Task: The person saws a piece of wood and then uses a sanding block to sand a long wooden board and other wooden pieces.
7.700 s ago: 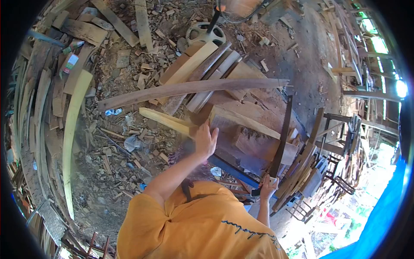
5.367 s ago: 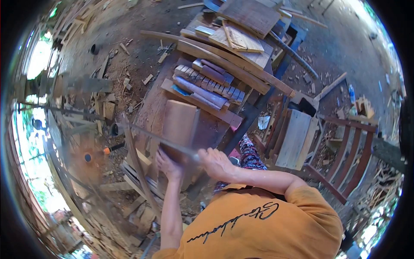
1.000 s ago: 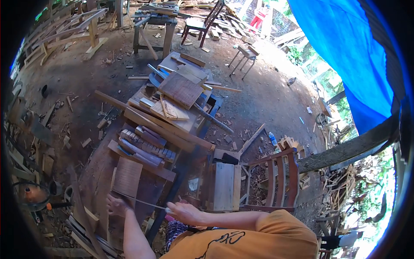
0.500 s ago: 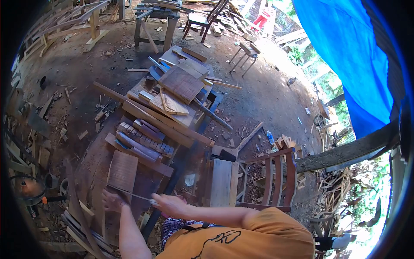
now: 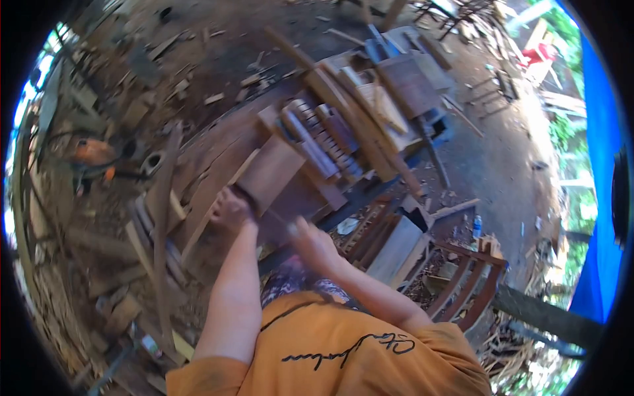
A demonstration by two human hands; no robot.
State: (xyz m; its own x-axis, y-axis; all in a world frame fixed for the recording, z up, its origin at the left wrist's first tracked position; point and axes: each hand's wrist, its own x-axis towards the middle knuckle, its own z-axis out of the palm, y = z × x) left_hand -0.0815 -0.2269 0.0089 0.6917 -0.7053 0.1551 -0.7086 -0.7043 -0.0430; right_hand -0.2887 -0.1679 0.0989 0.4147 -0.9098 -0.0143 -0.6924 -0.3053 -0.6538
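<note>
A flat brown wooden board point(image 5: 271, 173) lies on the dark wooden workbench point(image 5: 212, 153) in front of me. My left hand point(image 5: 231, 208) is at the board's near left corner, fingers bent against its end. Closed and smeared by motion, my right hand point(image 5: 315, 247) grips a thin rod-like tool point(image 5: 280, 219). The tool points from that hand toward the board's near edge; its exact kind is too blurred to name.
Beyond the board lie a row of shaped wood pieces point(image 5: 322, 135) and stacked planks point(image 5: 409, 82). Right of me are a chair back point(image 5: 465, 284) and a pale board point(image 5: 396, 249). An orange power tool point(image 5: 92, 152) sits at left, among scraps.
My view has swung left, so the bench and board appear farther right and higher. Both hands stay by the board's near end, the right one still holding the thin tool.
</note>
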